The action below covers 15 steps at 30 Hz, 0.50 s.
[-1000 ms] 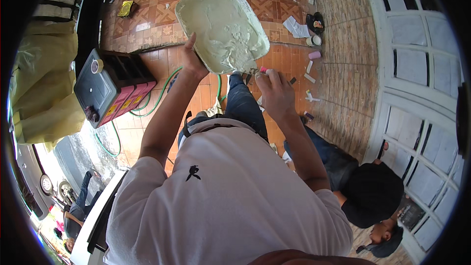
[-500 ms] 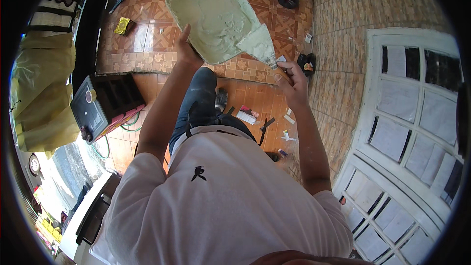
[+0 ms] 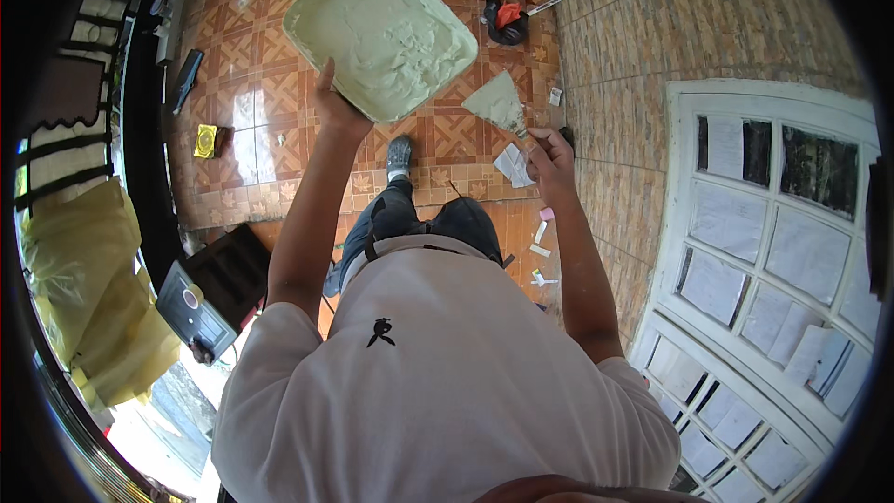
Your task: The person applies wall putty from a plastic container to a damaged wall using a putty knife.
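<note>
My left hand [image 3: 341, 110] grips the near left edge of a rounded rectangular tub [image 3: 296, 26], thumb over its rim and the other fingers hidden beneath. Pale green paste [image 3: 400, 47] lies inside, ridged toward the right half. In my right hand [image 3: 551, 160] is a putty knife [image 3: 499, 104], its wide triangular blade coated with the same paste and pointing up and left. The fingers close round its handle, which is mostly covered. The blade is apart from the tub, just off its lower right corner.
A raised patterned-tile step [image 3: 326, 194] crosses the floor ahead, with my shoe [image 3: 399, 155] on it. Stone-look wall [image 3: 615, 130] and white paned doors [image 3: 675, 224] stand on the right. A black bag [image 3: 503, 28] and a yellow packet [image 3: 206, 141] lie ahead; a dark cabinet [image 3: 200, 307] is at left.
The putty knife has come away from the tub's corner, where its blade rested. The tub now sits further left in view. One foot has stepped up onto the patterned tiles.
</note>
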Available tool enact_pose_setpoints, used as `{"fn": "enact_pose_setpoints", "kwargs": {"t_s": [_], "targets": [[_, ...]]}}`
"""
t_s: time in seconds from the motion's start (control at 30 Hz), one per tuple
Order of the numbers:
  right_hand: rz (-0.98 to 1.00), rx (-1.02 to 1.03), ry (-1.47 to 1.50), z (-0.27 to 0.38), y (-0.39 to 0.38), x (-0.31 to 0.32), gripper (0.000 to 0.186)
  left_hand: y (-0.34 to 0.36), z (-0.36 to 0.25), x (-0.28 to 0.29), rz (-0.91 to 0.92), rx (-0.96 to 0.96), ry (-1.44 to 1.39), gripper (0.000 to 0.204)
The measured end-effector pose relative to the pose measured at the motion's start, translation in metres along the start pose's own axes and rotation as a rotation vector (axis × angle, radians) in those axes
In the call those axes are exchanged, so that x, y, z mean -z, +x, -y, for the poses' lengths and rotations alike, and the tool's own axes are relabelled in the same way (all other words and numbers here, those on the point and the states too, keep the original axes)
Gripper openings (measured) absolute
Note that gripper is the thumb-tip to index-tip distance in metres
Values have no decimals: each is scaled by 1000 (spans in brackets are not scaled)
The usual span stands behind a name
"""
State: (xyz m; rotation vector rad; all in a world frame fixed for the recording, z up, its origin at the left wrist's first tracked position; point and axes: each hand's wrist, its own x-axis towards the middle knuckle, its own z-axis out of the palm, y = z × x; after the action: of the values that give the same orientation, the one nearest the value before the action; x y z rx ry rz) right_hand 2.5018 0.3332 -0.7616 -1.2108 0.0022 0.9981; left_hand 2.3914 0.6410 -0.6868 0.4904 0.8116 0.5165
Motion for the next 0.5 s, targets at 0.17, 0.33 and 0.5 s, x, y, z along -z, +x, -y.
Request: {"fn": "enact_pose_setpoints", "kwargs": {"t_s": [0.17, 0.33, 0.5], "targets": [[-72, 171, -65, 70, 77, 1, 24, 77, -23, -58, 14, -35, 63, 57], [-209, 466, -389, 112, 148, 22, 32, 141, -7, -100, 58, -40, 97, 58], [-232, 448, -425, 142, 205, 71, 34, 197, 30, -139, 49, 3, 70, 57]]}}
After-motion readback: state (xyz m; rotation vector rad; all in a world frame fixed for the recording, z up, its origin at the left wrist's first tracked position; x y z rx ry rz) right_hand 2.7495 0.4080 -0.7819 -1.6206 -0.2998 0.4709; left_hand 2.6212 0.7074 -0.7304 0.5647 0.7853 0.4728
